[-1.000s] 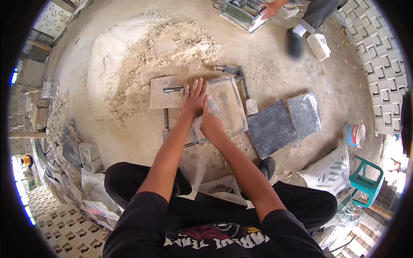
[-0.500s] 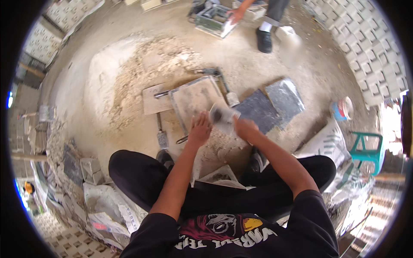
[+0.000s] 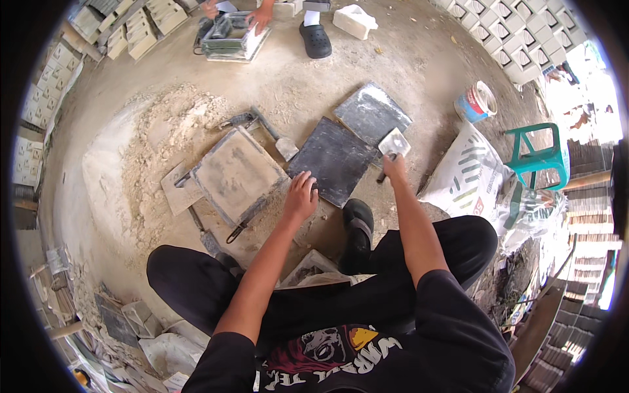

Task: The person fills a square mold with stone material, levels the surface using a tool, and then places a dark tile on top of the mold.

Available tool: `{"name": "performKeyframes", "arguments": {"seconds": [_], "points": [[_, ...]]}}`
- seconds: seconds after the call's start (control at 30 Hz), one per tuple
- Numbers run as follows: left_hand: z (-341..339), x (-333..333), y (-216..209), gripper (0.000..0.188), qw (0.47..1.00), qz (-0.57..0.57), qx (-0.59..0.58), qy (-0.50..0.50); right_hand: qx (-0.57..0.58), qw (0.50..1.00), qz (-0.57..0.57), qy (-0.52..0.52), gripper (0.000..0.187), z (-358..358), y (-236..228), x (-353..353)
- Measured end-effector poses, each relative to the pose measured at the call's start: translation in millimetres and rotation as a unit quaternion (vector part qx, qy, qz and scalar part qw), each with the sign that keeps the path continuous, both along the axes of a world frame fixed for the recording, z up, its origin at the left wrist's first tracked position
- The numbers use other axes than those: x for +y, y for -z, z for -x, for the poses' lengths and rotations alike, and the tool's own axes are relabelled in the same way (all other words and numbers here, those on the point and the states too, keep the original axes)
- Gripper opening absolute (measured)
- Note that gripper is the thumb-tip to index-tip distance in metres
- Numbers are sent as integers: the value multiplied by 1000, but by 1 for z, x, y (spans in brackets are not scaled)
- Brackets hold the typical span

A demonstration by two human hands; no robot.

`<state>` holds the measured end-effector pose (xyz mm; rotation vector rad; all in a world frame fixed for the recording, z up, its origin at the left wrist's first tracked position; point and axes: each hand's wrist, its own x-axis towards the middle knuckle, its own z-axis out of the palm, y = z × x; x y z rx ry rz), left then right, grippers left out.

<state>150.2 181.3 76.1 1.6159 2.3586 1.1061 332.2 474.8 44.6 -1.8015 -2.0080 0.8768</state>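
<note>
My right hand point(image 3: 394, 168) grips the dark handle of a trowel with a pale, squarish blade point(image 3: 394, 142), held over the right edge of two dark flat plates. The nearer dark plate point(image 3: 334, 160) lies beside a metal-rimmed square mould point(image 3: 218, 147) filled level with sandy mix. My left hand point(image 3: 301, 196) is between the mould's right corner and that plate, fingers apart and slightly bent, apparently holding nothing. The farther plate point(image 3: 372, 111) has whitish dust on it. Another tool with a pale blade point(image 3: 286, 148) lies against the mould's far right side.
A sandy heap point(image 3: 164, 121) spreads at left. Beyond, a co-worker's hands point(image 3: 261, 18) work at another mould point(image 3: 229, 42). On the right are a bucket point(image 3: 476, 103), a white sack point(image 3: 468, 170) and a green stool point(image 3: 540, 157). A small trowel point(image 3: 211, 243) lies near my left foot.
My left hand has come off the mould's surface toward the dark plate. The trowel in my right hand has moved from the mould's right side to over the plates. My view has swung right.
</note>
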Motion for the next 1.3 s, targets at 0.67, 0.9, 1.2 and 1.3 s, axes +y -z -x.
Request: {"name": "performKeyframes", "arguments": {"seconds": [0.67, 0.9, 1.2, 1.3], "points": [[30, 80, 48, 76, 923, 236, -180, -246, 96, 972, 159, 147, 37, 48, 55, -137], [40, 84, 38, 67, 911, 224, -238, -253, 232, 958, 105, 133, 45, 55, -9, -124], [61, 88, -39, 57, 895, 271, -275, -223, 126, 976, 97, 146, 49, 56, -82, -82], [67, 80, -58, 53, 909, 206, -287, -220, 99, 979, 137, 117, 51, 48, -94, -74]]}}
